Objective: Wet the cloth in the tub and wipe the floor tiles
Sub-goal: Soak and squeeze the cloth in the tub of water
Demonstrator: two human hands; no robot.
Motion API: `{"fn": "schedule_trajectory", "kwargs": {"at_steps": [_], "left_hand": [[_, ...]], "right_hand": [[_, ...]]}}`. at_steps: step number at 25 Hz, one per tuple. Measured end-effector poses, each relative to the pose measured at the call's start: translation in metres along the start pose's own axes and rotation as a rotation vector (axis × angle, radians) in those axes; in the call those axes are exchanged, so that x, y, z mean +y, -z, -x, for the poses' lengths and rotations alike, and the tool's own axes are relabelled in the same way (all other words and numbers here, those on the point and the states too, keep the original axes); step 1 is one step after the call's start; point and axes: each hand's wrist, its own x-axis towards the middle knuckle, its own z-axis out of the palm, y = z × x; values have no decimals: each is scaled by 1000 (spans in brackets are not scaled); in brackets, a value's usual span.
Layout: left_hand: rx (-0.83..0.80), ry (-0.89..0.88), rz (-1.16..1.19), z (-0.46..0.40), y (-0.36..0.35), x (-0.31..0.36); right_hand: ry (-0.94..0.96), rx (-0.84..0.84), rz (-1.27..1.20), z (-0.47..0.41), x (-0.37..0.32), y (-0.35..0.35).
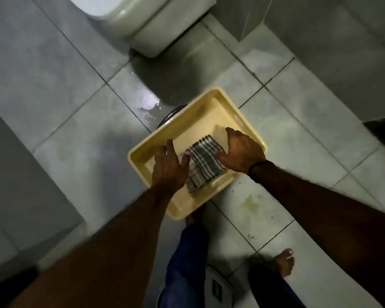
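A shallow cream-yellow tub (187,121) sits on the grey floor tiles (298,138) in front of my feet. Inside it lies a folded cloth (206,161) with grey and white stripes. My left hand (169,167) rests on the cloth's left edge, fingers spread, palm down. On the cloth's right edge, my right hand (241,150) presses, fingers bent against the fabric. Neither hand lifts the cloth; both hold it down in the tub. I cannot see any water inside the tub.
A white toilet base (151,30) stands beyond the tub. A wet patch (149,103) shines on the tiles left of the tub. My bare right foot (283,263) and a blue trouser leg (185,258) are below. Grey walls rise at left and right.
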Motion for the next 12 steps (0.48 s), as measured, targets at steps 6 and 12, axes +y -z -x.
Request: {"fn": "schedule_trajectory", "kwargs": {"at_steps": [6, 12], "left_hand": [[84, 602, 260, -45, -117, -33], [261, 711, 657, -57, -132, -24]], "right_hand": [[-56, -50, -111, -66, 36, -92], [-157, -204, -454, -88, 40, -102]]}}
